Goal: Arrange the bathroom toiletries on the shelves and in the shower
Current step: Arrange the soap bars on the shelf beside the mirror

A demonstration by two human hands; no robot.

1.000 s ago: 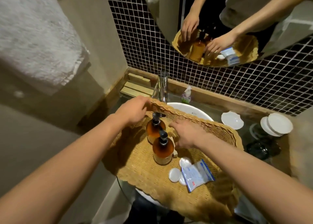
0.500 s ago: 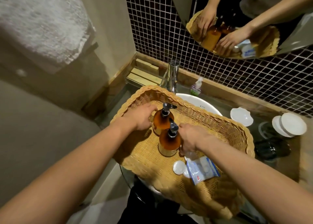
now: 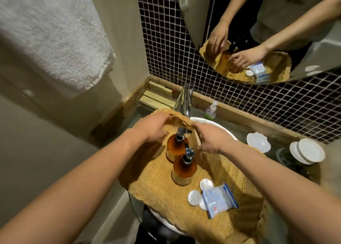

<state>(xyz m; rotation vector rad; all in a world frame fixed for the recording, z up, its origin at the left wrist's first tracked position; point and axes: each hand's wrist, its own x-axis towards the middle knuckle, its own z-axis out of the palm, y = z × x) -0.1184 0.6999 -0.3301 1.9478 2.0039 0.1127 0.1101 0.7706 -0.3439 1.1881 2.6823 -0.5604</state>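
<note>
Nothing is gripped: left hand (image 3: 153,126) and right hand (image 3: 212,139) are held loosely curled either side of the far amber pump bottle (image 3: 176,147), which stands upright near the wicker basket's (image 3: 166,197) far-left corner, touching the near bottle (image 3: 183,169). If one is grabbed carelessly, the other could be toppled, since the basket is perched on the basin (image 3: 212,122).

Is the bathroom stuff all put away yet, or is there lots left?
Nothing looks put away yet. Both brown pump bottles, the round pads and the white packet sit in the basket over the sink. The left hand and right hand are by the far bottle, though neither clearly grips it. Everything has yet to go to the shelves or shower.
</note>
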